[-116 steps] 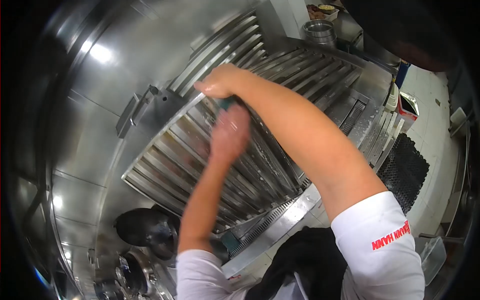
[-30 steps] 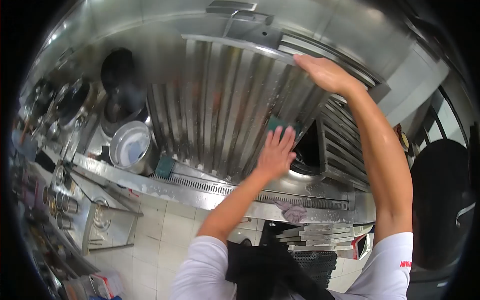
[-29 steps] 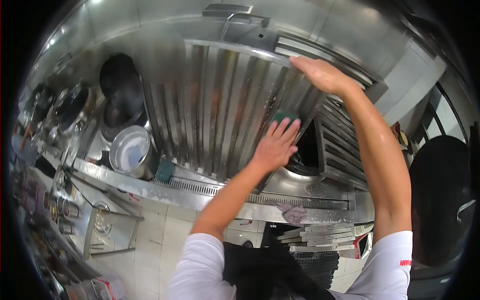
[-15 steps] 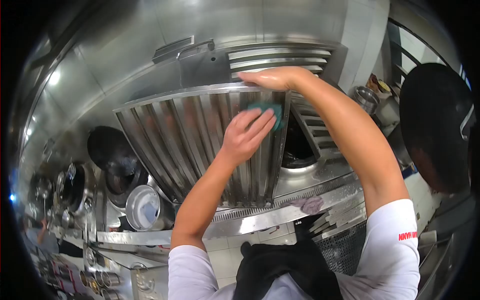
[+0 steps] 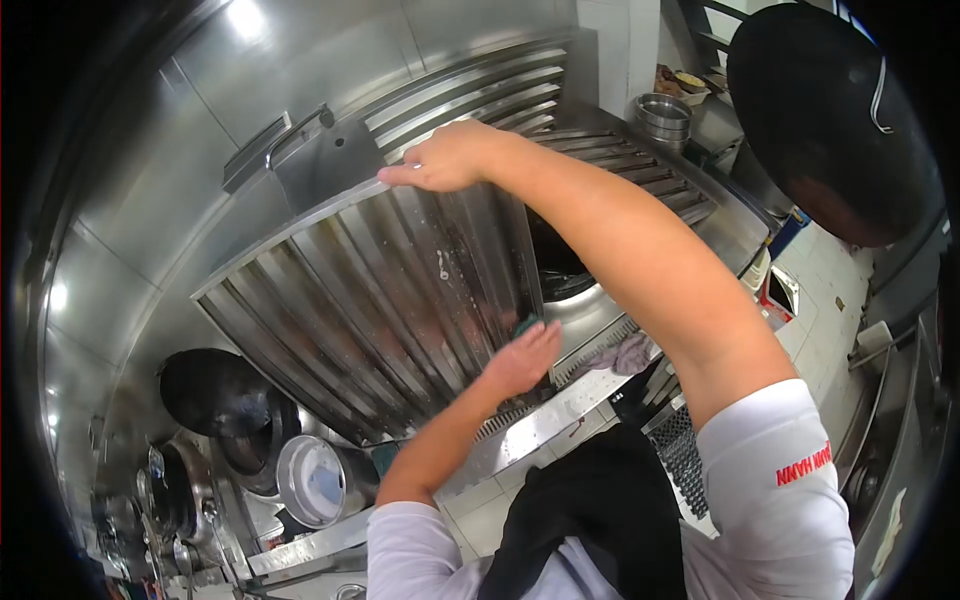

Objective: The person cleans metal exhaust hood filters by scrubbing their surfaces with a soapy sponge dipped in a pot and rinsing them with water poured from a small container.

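A ridged stainless steel baffle filter [image 5: 375, 275], wet and spotted with suds, leans at a tilt in front of me. My right hand [image 5: 445, 160] is closed over its top edge near the upper right corner. Lower down, my left hand [image 5: 526, 358] presses a green scouring pad [image 5: 528, 325] against the right side of the panel. The hand covers most of that pad. Behind the right arm, a dark round opening [image 5: 560, 265] shows beside the filter.
A black wok [image 5: 215, 392] and a metal pot [image 5: 312, 482] stand at left. A crumpled cloth [image 5: 622, 355] lies on the front ledge. Another large wok [image 5: 825, 120] hangs at right. Stacked metal bowls [image 5: 662, 120] sit at the back.
My left hand has slid the pad from the filter's upper right down to its lower right side. My right hand still holds the top edge. The view has turned and shifted right.
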### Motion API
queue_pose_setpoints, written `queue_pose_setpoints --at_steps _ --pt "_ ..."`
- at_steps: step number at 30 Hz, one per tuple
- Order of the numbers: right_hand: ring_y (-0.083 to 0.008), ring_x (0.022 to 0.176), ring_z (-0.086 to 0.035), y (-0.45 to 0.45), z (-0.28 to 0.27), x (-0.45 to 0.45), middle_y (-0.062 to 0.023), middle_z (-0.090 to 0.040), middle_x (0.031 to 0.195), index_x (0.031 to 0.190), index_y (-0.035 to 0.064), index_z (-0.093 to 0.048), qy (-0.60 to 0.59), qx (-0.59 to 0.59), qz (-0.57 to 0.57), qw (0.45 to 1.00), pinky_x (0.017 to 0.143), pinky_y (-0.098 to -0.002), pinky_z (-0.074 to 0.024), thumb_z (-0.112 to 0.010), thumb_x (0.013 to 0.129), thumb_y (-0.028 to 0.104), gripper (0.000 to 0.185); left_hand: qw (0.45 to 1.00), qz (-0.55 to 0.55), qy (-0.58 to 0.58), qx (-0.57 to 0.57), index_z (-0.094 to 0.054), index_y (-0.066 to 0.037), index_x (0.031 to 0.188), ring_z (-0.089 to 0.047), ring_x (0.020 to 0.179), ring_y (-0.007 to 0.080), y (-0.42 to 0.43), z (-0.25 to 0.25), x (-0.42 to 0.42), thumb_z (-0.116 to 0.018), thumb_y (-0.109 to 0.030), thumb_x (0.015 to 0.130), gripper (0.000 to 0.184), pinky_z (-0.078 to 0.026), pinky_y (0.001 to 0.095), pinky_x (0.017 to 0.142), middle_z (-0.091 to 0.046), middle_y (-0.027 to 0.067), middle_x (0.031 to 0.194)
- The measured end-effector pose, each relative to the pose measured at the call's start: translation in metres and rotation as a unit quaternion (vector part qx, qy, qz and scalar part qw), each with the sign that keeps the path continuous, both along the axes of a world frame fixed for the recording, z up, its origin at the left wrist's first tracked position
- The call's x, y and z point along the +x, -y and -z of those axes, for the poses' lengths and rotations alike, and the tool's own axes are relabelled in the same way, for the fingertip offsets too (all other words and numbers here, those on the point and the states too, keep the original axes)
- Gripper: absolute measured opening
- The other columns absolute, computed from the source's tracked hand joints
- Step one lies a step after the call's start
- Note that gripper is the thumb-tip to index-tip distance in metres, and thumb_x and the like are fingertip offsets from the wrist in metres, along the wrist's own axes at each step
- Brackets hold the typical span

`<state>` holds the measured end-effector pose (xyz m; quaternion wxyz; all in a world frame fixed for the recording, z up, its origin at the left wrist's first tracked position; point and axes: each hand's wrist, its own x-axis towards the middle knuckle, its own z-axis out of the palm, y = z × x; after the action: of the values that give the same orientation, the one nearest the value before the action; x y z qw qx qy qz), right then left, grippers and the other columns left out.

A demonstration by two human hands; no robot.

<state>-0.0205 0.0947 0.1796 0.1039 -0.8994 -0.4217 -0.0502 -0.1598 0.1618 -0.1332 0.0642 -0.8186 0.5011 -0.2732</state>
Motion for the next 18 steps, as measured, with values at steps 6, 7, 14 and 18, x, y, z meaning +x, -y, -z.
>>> queue_pose_setpoints --at_steps 6,7,14,18 --pt "-0.0404 0.117 -0.059 -0.005 0.004 0.003 -0.0217 -0.065 0.123 0.123 0.0131 -0.068 -0.020 -0.003 0.016 1.000 0.100 -0.0488 -0.0453 -0.028 0.093 0.076 0.080 0.985 -0.152 -0.067 -0.046 -0.059 0.008 0.120 -0.055 0.120 0.0345 -0.004 -0.207 0.067 -0.056 -0.017 0.079 0.047 -0.038 0.0435 0.111 -0.055 0.0245 0.134" --pt "-0.0404 0.117 -0.059 -0.003 0.005 0.000 -0.0217 -0.065 0.123 0.123 0.0131 -0.068 -0.031 -0.002 0.026 0.999 0.100 -0.0488 -0.0453 -0.028 0.093 0.076 0.080 0.986 -0.143 -0.078 -0.043 -0.059 0.008 0.120 -0.055 0.120 0.0345 0.001 -0.195 0.066 -0.056 -0.017 0.079 0.047 -0.038 0.0435 0.111 -0.055 0.0245 0.134" --pt "-0.0391 0.121 -0.058 0.000 0.009 -0.012 -0.0193 -0.064 0.127 0.125 0.0137 -0.067 -0.007 0.032 0.056 0.998 0.102 -0.0480 -0.0441 -0.026 0.098 0.064 0.071 0.995 0.003 -0.093 0.045 -0.055 0.016 0.127 -0.050 0.131 0.0369 0.011 0.107 0.009 -0.046 -0.019 0.087 0.055 -0.037 0.0404 0.115 -0.055 0.0294 0.136" --pt "-0.0414 0.115 -0.060 0.003 0.007 -0.011 -0.0204 -0.065 0.123 0.119 0.0131 -0.069 -0.006 0.017 0.072 0.997 0.099 -0.0497 -0.0453 -0.028 0.099 0.055 0.062 0.986 0.058 -0.019 0.155 -0.062 0.012 0.119 -0.050 0.131 0.0347 0.019 0.183 -0.002 -0.049 -0.019 0.085 0.048 -0.031 0.0404 0.118 -0.061 0.0240 0.129"
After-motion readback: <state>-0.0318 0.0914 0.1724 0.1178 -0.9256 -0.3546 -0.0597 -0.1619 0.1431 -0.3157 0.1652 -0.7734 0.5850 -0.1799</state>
